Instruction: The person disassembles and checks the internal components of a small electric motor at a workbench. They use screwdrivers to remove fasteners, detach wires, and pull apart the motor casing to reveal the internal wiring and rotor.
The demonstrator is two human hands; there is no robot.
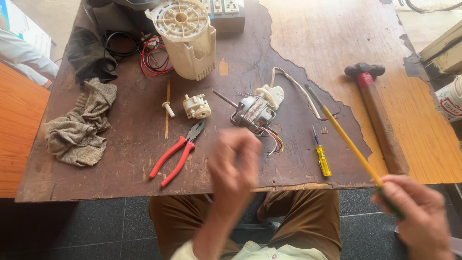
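My right hand [417, 212] grips the green handle of a long yellow-shafted screwdriver [344, 136], whose tip points up toward the white cable by a small fan motor [253, 114]. My left hand [234, 163] is blurred, raised in front of the table edge just below the motor, with its fingers curled; I cannot tell if it holds anything. Coloured wires [275, 141] trail from the motor toward that hand.
On the worn wooden table [120, 159] lie red-handled pliers [175, 154], a small yellow screwdriver [321, 156], a hammer [380, 120], a cream plastic fan housing [185, 36], a small cream switch part [196, 106], a white peg [168, 109], rags [82, 125] and red and black wires [151, 55].
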